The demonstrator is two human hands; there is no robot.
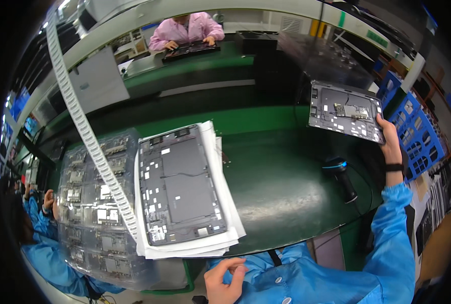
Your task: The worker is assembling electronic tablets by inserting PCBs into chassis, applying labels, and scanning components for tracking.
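Observation:
My right hand (388, 136) grips the near right edge of a dark grey tablet housing (331, 109), raised and tilted at the right. A circuit board (354, 112) sits inside that housing, along with several white stickers. My left hand (224, 281) is by my body, below the table's front edge, its fingers curled with the tips close to the thumb and nothing visible in them. Left of centre, a second tablet housing (187, 175) lies inside up on a stack of white sheets (230, 238). Beside it are clear plastic trays (83, 202) holding several circuit boards.
A black handheld scanner (344, 182) with a blue light lies on the green table (276, 187). A perforated metal strip (86, 124) slants across the left. A blue crate (417, 131) stands at the right. Co-workers sit across, in a pink coat (195, 30), and at left, in blue sleeves (48, 261).

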